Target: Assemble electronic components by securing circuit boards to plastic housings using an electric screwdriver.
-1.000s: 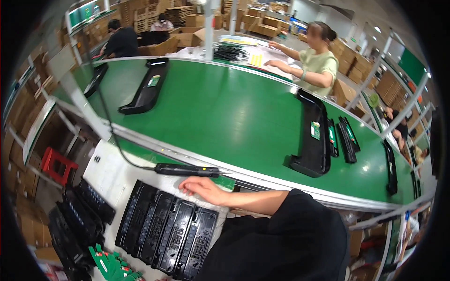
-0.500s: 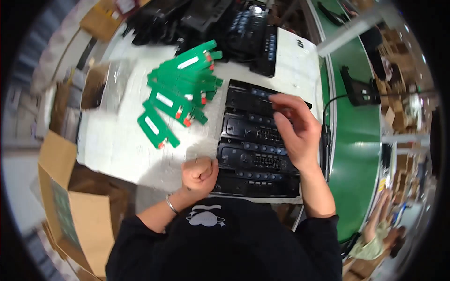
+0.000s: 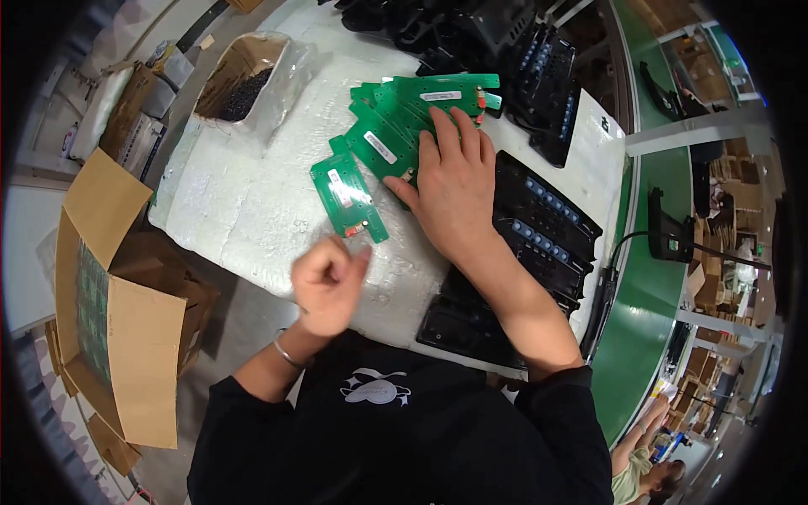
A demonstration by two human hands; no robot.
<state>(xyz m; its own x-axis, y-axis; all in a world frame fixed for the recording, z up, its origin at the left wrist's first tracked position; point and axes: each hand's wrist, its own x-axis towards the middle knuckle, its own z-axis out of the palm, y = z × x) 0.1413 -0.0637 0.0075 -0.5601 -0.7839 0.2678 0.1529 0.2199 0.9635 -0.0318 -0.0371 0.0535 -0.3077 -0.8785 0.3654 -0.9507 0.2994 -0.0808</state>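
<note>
Green circuit boards (image 3: 396,126) with white labels and red-orange parts lie fanned out and overlapping on the white work surface. My right hand (image 3: 454,189) rests over the right part of this pile, open, its fingers stretched out flat and hiding some boards. Just below the nearest single board (image 3: 345,198) is my left hand (image 3: 326,282), closed with curled fingers and somewhat blurred. What it holds, if anything, is hidden. Under and beside my right forearm, black plastic housings (image 3: 547,244) with rows of bluish buttons sit side by side.
A plastic-lined box (image 3: 282,71) of small dark pieces stands at the back left. More black housings (image 3: 543,76) are heaped at the back. An open carton (image 3: 143,353) is at the lower left. A green conveyor belt (image 3: 648,295) runs along the right, with a person (image 3: 648,471) beyond.
My right hand has moved left from the black housings onto the circuit boards. My left hand has shifted slightly left and stays closed. The view has turned toward the left.
</note>
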